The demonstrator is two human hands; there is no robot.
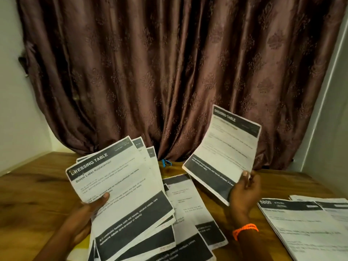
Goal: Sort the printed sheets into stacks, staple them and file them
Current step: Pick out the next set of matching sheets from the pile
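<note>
Print on most sheets blurs past reading for us, and the fanned bundle runs off the bottom edge, gripped by the left hand, thumb across its top page headed "DRESSING TABLE". Between our hands, loose sheets lie on the wooden table, with a small blue object, perhaps a stapler, behind them by the curtain. Our right hand pinches a single sheet held aloft, beside a cut-off stack.

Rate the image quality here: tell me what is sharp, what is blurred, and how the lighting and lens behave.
Head view: dim, warm light; the fanned sheets in the left hand show a readable heading, the single sheet pinched by the right hand is motion-blurred, the stack at right is soft; wide-angle bowing bends the wall edge and table.
</note>
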